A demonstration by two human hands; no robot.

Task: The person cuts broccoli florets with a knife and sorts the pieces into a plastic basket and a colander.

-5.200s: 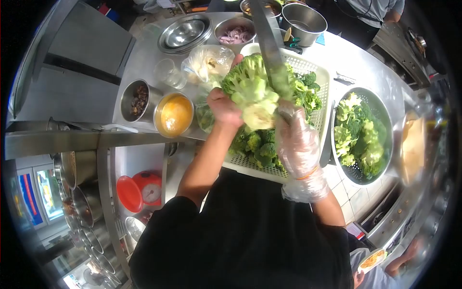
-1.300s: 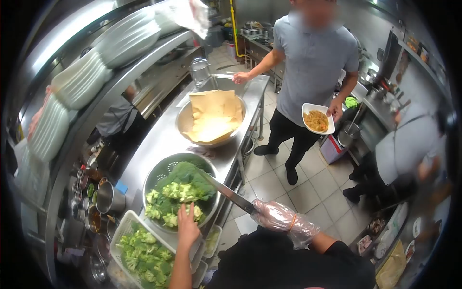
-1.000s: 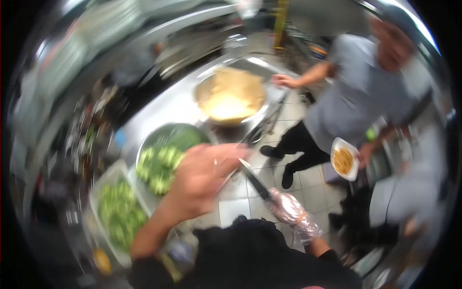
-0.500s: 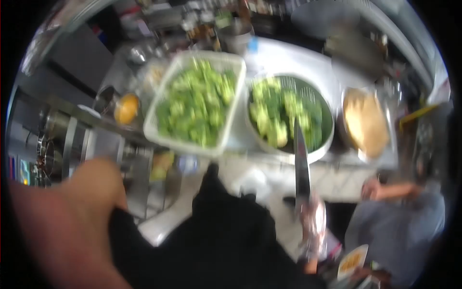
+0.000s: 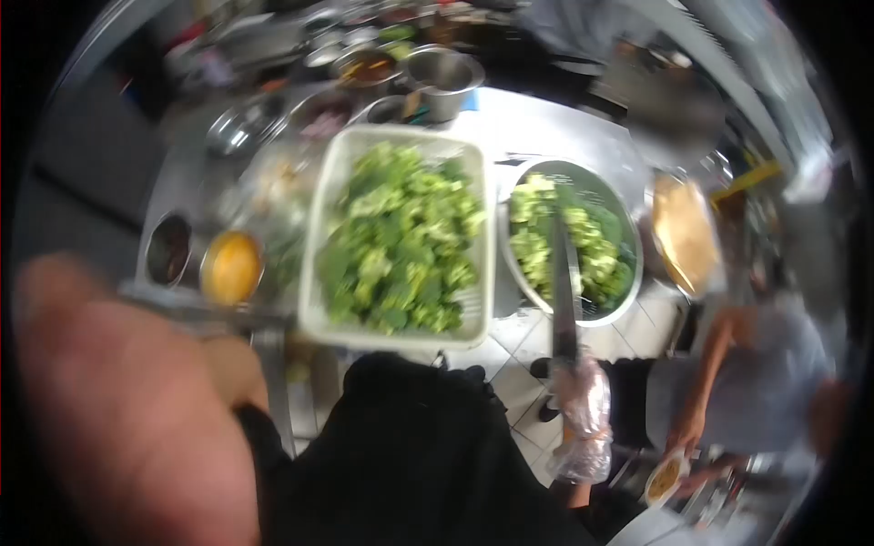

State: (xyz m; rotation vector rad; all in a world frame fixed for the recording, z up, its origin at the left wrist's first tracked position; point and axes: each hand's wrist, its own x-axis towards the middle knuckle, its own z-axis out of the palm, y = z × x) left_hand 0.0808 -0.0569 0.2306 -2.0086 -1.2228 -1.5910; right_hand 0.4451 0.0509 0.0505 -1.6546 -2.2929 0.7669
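My right hand (image 5: 584,423), in a clear plastic glove, is closed round the handle of a long knife (image 5: 564,300). The blade points away from me, over the near edge of a round colander (image 5: 519,282) with broccoli pieces (image 5: 596,241) in it. Left of the colander is a rectangular white basket (image 5: 312,273) heaped with cut broccoli (image 5: 401,241). My left hand (image 5: 137,409) looms large and blurred at the lower left, close to the camera and away from the food. How its fingers are placed does not show clearly.
Metal bowls, one with orange-yellow contents (image 5: 231,267), stand at left, with metal pots (image 5: 443,82) behind. A tray with a tan item (image 5: 685,235) lies right of the colander. At lower right, a person in a grey shirt (image 5: 746,391) holds a small white bowl (image 5: 665,480).
My left hand has come up larger before the camera. The knife stays in my right hand over the colander. The view has shifted, and the person's arm at right now reaches down to the white bowl.
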